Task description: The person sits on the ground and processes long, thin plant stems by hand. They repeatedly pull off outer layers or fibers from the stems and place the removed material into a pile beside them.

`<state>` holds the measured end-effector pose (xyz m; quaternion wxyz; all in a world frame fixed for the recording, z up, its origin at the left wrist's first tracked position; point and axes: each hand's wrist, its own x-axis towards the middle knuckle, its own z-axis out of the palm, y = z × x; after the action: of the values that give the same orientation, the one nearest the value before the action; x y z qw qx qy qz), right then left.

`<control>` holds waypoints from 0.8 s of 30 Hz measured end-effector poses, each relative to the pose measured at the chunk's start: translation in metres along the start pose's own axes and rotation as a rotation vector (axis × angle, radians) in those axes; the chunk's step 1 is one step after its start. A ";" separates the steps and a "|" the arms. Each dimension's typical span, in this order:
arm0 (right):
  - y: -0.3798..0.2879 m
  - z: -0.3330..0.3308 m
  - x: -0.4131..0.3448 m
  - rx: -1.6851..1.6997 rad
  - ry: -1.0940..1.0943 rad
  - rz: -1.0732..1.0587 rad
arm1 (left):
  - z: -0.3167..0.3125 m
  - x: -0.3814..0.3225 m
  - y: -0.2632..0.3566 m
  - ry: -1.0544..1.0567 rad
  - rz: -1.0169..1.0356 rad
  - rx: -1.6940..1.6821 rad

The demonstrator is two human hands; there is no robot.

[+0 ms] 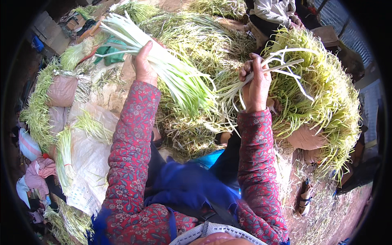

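My left hand [145, 64] grips a thick bunch of leafy allium stalks [180, 73]. Their white stems point to the upper left and the pale green leaves fan out toward the lower right. To its right, my right hand [255, 81] is closed around a few loose stalks [284, 65]. White ends of these stick out to the right, while their thin, limp leaves trail left and touch or overlap the bunch's leaf tips; which, I cannot tell. Beneath both hands lies a heap of discarded leaves [183, 131].
Close on the right stands a large leafy pile [318, 88] with a brown wrapping [307, 136]. A white plastic sheet [88, 165] at left carries a red-banded bundle [65, 156]. One person [272, 13] sits at upper right; another [38, 173] is at far left.
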<state>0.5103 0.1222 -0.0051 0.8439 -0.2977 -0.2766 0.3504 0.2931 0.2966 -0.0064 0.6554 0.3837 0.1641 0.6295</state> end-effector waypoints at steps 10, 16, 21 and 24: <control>0.029 -0.054 0.007 -0.055 0.132 0.182 | 0.086 0.067 -0.137 -0.229 -0.230 0.090; 0.026 -0.047 0.008 -0.036 0.109 0.252 | 0.111 0.077 -0.202 -0.240 -0.291 0.111; 0.036 -0.039 0.005 0.016 0.024 0.394 | 0.121 0.077 -0.230 -0.263 -0.365 0.106; 0.043 -0.036 0.003 0.031 0.001 0.432 | 0.119 0.077 -0.233 -0.274 -0.381 0.137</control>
<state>0.5182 0.1386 -0.0580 0.7538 -0.3370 -0.2004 0.5274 0.5507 0.3549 -0.0735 0.7508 0.4713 0.1853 0.4240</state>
